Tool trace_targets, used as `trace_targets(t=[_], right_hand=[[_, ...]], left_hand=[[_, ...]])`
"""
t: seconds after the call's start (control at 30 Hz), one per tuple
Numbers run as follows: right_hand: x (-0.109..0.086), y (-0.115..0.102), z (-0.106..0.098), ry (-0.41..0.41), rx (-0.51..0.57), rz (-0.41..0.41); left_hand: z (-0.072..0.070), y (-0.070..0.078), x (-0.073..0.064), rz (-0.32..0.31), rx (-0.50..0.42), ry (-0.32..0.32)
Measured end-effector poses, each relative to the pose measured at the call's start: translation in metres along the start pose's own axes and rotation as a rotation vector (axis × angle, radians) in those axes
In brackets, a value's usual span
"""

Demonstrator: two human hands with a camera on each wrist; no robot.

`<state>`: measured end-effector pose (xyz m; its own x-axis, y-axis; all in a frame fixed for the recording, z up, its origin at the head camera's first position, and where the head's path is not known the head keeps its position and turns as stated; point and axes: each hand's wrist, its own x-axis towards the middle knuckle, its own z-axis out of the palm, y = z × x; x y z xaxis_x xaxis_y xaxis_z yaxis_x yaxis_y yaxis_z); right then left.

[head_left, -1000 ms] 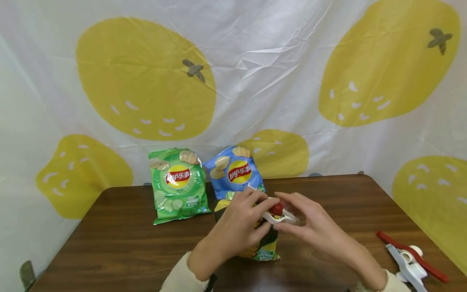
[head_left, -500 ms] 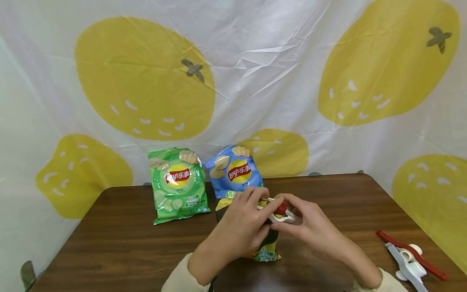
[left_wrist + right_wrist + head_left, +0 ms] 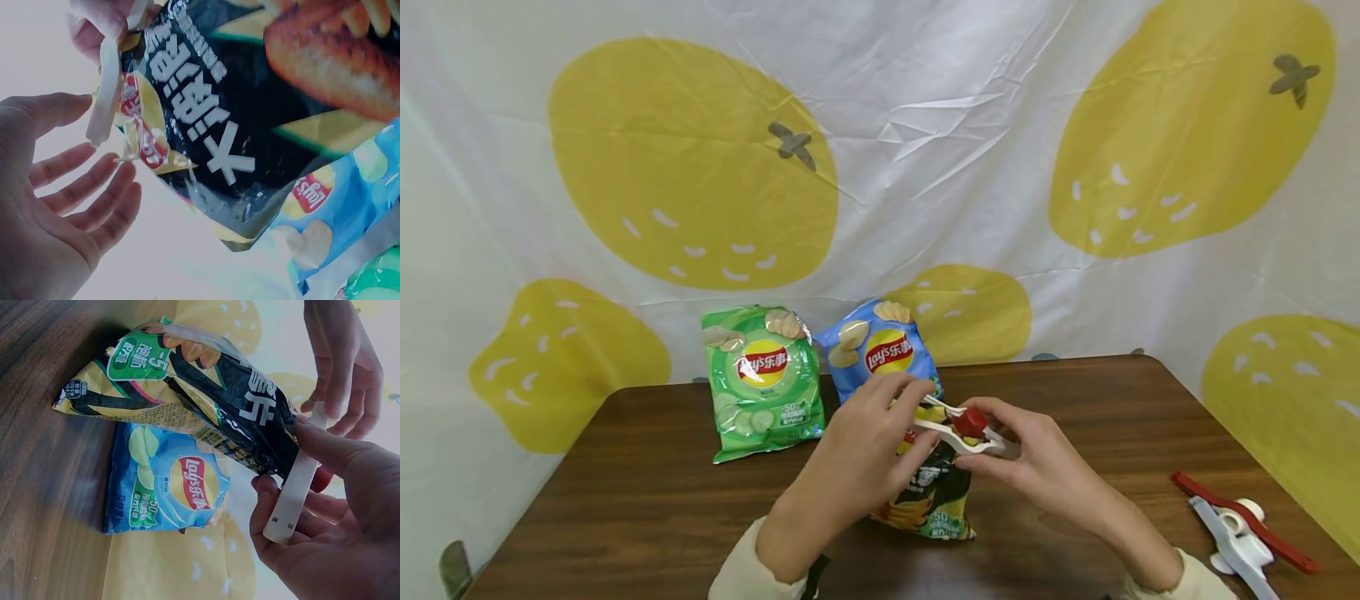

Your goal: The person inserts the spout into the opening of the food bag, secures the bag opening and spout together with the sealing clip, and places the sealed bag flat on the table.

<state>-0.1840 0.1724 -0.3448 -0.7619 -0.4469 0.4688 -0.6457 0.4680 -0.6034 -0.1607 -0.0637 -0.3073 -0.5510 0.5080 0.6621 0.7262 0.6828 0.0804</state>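
A white bag clip [image 3: 953, 437] with a red cap [image 3: 972, 422] sits across the top of a black and yellow chip bag [image 3: 927, 492], which stands at mid-table. My right hand [image 3: 1037, 450] grips the clip at its right end; in the right wrist view the thumb lies along the white bar [image 3: 294, 497] and fingers are behind it. My left hand [image 3: 857, 446] is at the clip's other end. In the left wrist view its fingers [image 3: 87, 194] are spread and loosely bent, with the thumb tip right beside the white bar. The clip's two arms stand slightly apart there.
Behind stand a green chip bag [image 3: 763, 383] and a blue chip bag [image 3: 880, 346] against the lemon-print cloth [image 3: 925, 167]. At the table's right lie a red clip [image 3: 1243, 518] and a grey clip [image 3: 1228, 546] with white caps.
My left hand has drawn left off the clip, its fingers loosening, so more of the clip and the black bag shows. The right hand keeps its grip; the red cap shifted slightly right.
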Motion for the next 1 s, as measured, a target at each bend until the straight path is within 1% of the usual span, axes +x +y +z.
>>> trace_targets(t=[0.07,0.1,0.2,0.27,0.47,0.63,0.7,0.77,0.87,0.93,1.0], right_hand=[[0.000,0.000,0.000,0.006,-0.012,-0.003],[0.000,0.000,0.000,0.008,-0.015,-0.003],[0.000,-0.001,0.001,0.007,-0.023,-0.009],[0.000,-0.001,0.002,0.000,-0.015,-0.012],[-0.001,-0.002,0.003,-0.009,0.019,-0.030],[-0.002,-0.004,0.002,-0.032,0.000,-0.040],[-0.002,-0.006,0.000,-0.023,-0.035,-0.063],[-0.002,-0.008,-0.001,0.008,-0.076,-0.103],[-0.002,-0.011,-0.001,0.075,-0.138,-0.180],[-0.002,-0.013,-0.001,0.095,-0.144,-0.212],[-0.001,-0.014,-0.001,0.105,-0.135,-0.232]], left_hand=[[-0.001,0.000,0.000,-0.026,-0.011,0.004],[-0.001,0.000,0.000,-0.044,-0.031,-0.002],[0.001,0.000,-0.001,-0.100,-0.087,-0.041],[0.003,0.000,-0.001,-0.127,-0.113,-0.071],[0.004,-0.003,-0.002,-0.164,-0.123,-0.153],[0.004,-0.006,-0.002,-0.177,-0.151,-0.211],[0.004,-0.006,-0.003,-0.181,-0.158,-0.224],[0.004,-0.007,-0.003,-0.180,-0.162,-0.234],[0.005,-0.007,-0.003,-0.155,-0.163,-0.243],[0.005,-0.008,-0.002,-0.136,-0.172,-0.250],[0.005,-0.009,-0.002,-0.126,-0.206,-0.256]])
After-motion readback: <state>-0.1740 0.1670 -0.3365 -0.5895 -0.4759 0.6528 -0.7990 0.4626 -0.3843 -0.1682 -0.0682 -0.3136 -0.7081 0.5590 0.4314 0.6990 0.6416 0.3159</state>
